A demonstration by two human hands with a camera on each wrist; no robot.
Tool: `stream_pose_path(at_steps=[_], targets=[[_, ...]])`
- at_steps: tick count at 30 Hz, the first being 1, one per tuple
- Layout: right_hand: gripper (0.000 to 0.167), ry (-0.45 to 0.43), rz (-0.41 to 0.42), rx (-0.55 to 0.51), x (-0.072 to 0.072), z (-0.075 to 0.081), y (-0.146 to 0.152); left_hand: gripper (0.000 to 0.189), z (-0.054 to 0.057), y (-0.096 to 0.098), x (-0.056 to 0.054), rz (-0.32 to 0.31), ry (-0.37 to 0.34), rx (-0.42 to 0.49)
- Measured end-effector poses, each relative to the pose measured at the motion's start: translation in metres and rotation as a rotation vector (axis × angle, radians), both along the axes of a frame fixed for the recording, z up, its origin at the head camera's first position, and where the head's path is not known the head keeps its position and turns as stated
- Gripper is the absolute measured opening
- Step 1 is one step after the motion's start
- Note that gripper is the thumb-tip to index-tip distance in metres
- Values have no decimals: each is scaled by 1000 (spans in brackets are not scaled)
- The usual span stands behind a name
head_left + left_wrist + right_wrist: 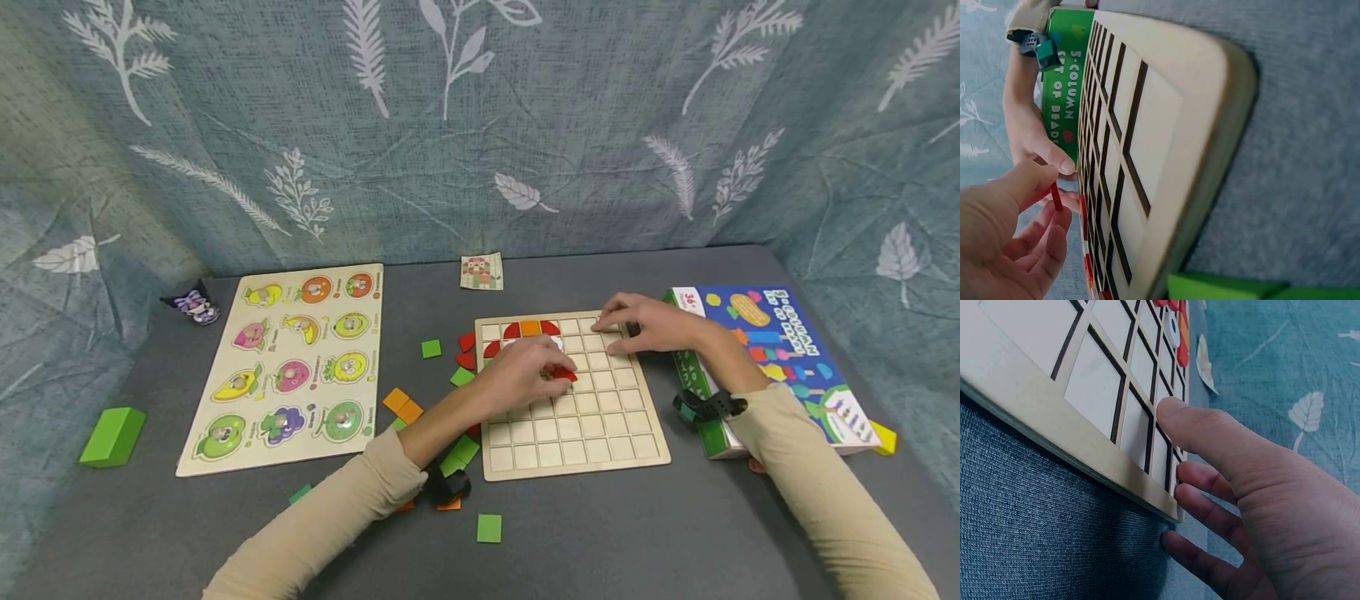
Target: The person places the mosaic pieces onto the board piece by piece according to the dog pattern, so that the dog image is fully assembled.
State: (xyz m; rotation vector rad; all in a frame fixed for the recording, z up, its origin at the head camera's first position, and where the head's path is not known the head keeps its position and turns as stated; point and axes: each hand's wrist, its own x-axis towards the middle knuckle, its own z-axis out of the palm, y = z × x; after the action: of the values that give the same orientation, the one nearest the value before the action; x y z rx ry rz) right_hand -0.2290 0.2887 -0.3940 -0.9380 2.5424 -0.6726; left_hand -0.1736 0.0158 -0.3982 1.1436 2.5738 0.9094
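My left hand [521, 377] reaches over a wooden grid board [573, 452] and pinches a red tile [565, 374] between thumb and fingers. In the left wrist view the red tile [1056, 195] stands on edge between the fingertips, close over the grid. My right hand [651, 323] lies at the board's upper right, thumb on the grid and fingers spread along the edge, holding nothing. Red quarter-round tiles [550, 328] flank an orange tile [530, 328] in the board's top row. A white eye-like piece [1173, 329] shows near them in the right wrist view. My left hand hides part of the second and third rows.
Loose green, red and orange tiles [409, 411] lie left of the board, partly under my left forearm. A fruit puzzle board [281, 433] is further left. At the right lies a bead-set box [772, 358]. Behind the board is a small pattern card [482, 272].
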Motion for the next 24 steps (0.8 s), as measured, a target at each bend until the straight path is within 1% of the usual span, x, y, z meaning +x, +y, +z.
stream_pose_path(at_steps=[4,8,12,14,16,19,24], targets=[[39,0,3,1,0,-1,0,19,-3,-2,0,36,-84,67],[39,-1,0,2,0,0,0,20,-5,-3,0,65,-134,129],[39,2,-2,5,1,0,-1,26,-5,-4,-1,58,-135,145],[38,4,-3,6,1,1,-1,25,-5,-4,-1,52,-131,146],[38,7,-3,5,1,1,-1,19,-5,-4,-1,56,-127,143],[39,8,-5,3,1,1,-1,11,-5,-2,1,84,-111,127],[39,6,-2,-2,1,0,-1,14,-4,1,7,138,-61,56]])
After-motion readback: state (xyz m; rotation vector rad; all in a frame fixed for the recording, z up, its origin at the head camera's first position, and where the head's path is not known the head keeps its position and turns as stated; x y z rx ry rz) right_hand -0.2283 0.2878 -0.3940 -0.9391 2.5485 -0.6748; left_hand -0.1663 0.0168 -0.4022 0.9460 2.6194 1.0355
